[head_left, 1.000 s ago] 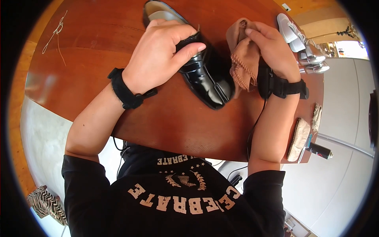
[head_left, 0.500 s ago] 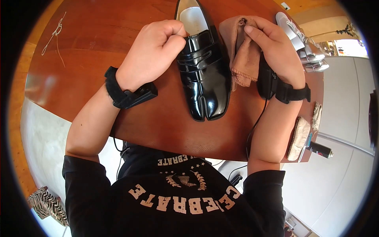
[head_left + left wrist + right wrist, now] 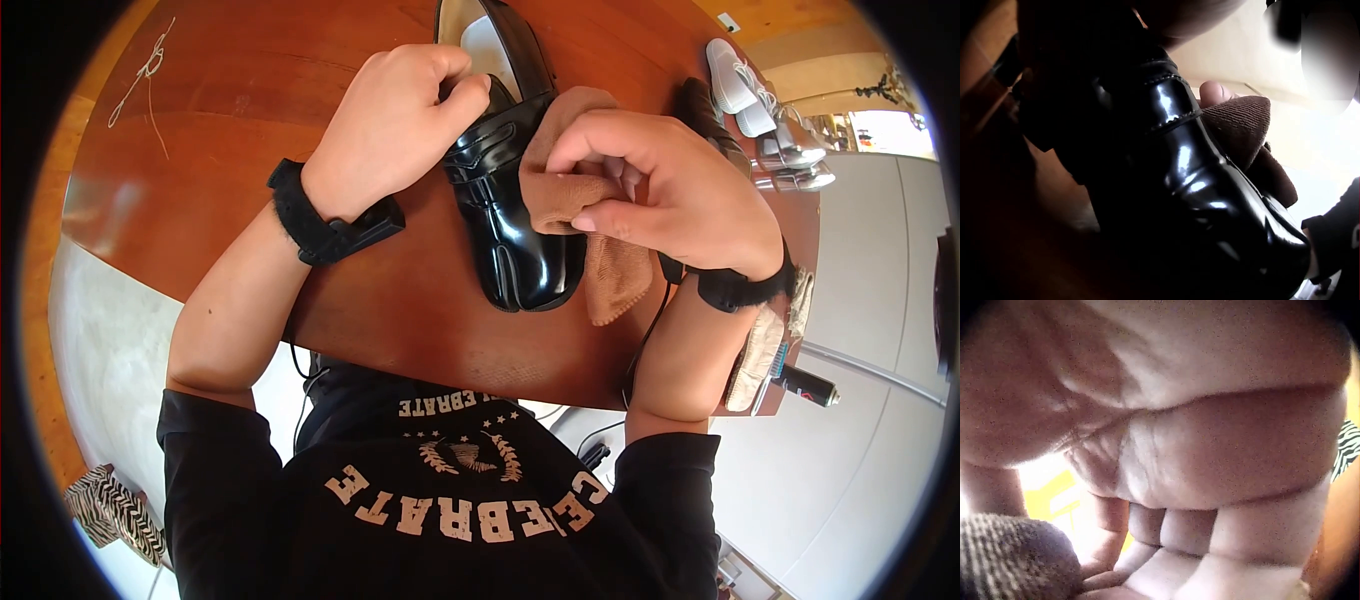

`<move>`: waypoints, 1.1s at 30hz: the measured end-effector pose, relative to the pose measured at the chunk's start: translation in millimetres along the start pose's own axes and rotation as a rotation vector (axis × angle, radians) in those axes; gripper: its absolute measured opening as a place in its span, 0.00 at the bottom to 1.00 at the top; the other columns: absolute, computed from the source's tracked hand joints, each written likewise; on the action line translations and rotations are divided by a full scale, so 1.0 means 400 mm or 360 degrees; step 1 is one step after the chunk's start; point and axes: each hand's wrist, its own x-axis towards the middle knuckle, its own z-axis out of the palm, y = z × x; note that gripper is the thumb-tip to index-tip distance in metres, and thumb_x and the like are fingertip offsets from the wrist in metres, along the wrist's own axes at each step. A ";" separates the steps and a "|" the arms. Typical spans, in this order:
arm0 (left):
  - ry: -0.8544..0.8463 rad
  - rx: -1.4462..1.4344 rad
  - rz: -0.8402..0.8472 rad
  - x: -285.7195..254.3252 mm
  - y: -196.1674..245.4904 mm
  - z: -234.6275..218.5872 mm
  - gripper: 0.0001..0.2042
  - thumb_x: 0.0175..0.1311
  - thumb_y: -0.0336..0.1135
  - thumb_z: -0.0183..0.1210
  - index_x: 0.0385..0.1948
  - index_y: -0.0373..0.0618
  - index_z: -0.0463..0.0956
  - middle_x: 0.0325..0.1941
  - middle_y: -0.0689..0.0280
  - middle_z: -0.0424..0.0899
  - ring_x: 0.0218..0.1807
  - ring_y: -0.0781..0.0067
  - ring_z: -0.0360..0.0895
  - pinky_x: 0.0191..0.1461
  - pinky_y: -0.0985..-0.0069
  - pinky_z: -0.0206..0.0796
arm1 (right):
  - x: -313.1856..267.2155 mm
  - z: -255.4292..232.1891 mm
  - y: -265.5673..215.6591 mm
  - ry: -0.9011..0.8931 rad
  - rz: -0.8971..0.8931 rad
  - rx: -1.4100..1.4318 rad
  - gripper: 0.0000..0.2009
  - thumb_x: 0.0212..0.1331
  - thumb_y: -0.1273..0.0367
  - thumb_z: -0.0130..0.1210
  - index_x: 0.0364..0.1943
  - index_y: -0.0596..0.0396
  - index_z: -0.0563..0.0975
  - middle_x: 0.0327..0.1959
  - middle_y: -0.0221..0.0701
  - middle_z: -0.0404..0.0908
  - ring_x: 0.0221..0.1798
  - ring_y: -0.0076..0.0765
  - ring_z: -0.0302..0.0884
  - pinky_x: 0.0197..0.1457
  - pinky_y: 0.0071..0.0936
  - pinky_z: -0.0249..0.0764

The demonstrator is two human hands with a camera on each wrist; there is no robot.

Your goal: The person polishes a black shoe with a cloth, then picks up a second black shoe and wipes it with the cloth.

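A glossy black split-toe loafer (image 3: 490,240) is held over the table, its toe toward the person. My left hand (image 3: 395,130) grips it at the opening, thumb on top near the strap; the other fingers are mostly hidden. In my right hand (image 3: 690,195) is a brown cloth (image 3: 548,200), pinched between thumb and fingers. Part of the cloth overlaps the loafer's side, and a stitched corner hangs below. The left wrist view has the cloth (image 3: 1238,125) right along the far edge of the loafer (image 3: 1191,169). Curled fingers and ribbed cloth (image 3: 1016,559) fill the right wrist view.
White sneakers (image 3: 735,85) and silver shoes (image 3: 795,160) stand at the table's right edge. A dark bristly item (image 3: 708,120) lies behind the right hand. Near the right front corner are a pale cloth-covered pad (image 3: 752,365) and a black can (image 3: 810,385). A shoelace (image 3: 150,68) lies far left.
The loafer has swung from a slant to nearly straight, upper side facing up. My right hand has moved left and down, bringing the cloth over the loafer's side.
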 end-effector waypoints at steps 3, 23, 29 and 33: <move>-0.0007 -0.0023 0.0085 0.000 -0.002 0.002 0.17 0.72 0.37 0.56 0.23 0.36 0.68 0.19 0.66 0.62 0.24 0.80 0.58 0.29 0.72 0.56 | 0.019 0.034 0.051 0.0250 -0.0142 0.0016 0.13 0.54 0.74 0.64 0.44 0.59 0.80 0.38 0.41 0.82 0.41 0.47 0.81 0.47 0.33 0.77; 0.0028 -0.0469 -0.0044 0.021 -0.059 0.019 0.12 0.69 0.35 0.50 0.28 0.37 0.73 0.21 0.67 0.70 0.25 0.78 0.66 0.32 0.73 0.63 | 0.051 0.047 0.016 0.0504 -0.0227 -0.0178 0.14 0.59 0.79 0.60 0.50 0.61 0.80 0.40 0.31 0.78 0.45 0.25 0.75 0.50 0.25 0.72; 0.0015 -0.0497 0.0013 0.021 -0.064 0.026 0.12 0.70 0.35 0.50 0.29 0.36 0.74 0.21 0.68 0.71 0.25 0.78 0.66 0.32 0.73 0.63 | 0.003 0.015 -0.003 0.0023 -0.0351 -0.0311 0.16 0.55 0.81 0.57 0.50 0.59 0.81 0.39 0.32 0.76 0.42 0.34 0.76 0.47 0.27 0.71; -0.0007 -0.0537 -0.0009 0.018 -0.055 0.025 0.12 0.70 0.35 0.50 0.30 0.36 0.74 0.21 0.67 0.71 0.26 0.78 0.67 0.33 0.72 0.64 | 0.009 0.017 -0.005 0.0080 -0.0367 -0.0355 0.18 0.54 0.81 0.59 0.51 0.58 0.81 0.40 0.34 0.78 0.42 0.38 0.78 0.47 0.28 0.72</move>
